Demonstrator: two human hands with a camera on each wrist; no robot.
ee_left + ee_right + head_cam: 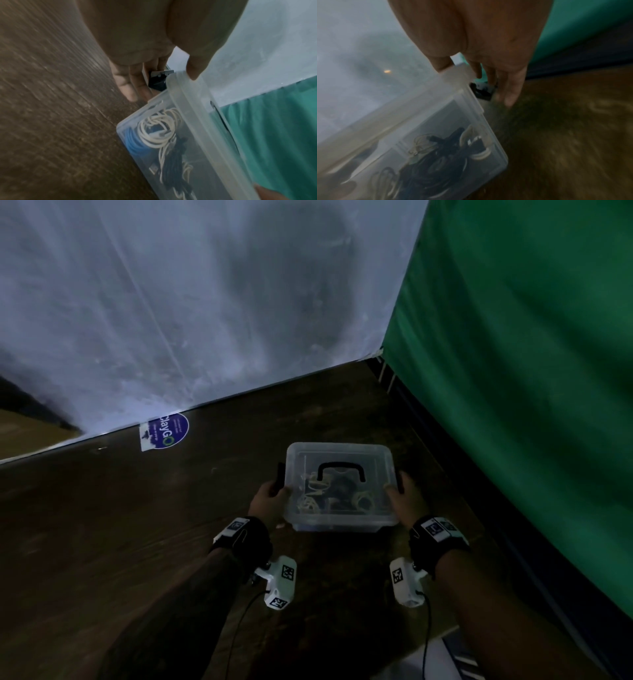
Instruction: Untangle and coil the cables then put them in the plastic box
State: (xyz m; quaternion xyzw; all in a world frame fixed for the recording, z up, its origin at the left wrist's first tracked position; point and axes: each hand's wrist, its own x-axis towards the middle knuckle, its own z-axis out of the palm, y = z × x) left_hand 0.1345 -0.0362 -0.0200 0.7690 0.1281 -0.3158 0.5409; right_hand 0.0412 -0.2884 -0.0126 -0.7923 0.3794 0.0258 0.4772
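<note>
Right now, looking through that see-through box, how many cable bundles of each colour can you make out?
Inside the plastic box, lid on, as far as the blur allows:
White cable: 1
Blue cable: 1
Black cable: 1
Total: 3 colours seen; exact cable numbers can't be told.

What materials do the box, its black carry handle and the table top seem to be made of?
Plastic box: translucent frosted plastic; the coiled cables show through.
Carry handle: opaque black, probably plastic.
Table top: dark brown with grain-like streaks, wood or laminate; blur leaves it open.
</note>
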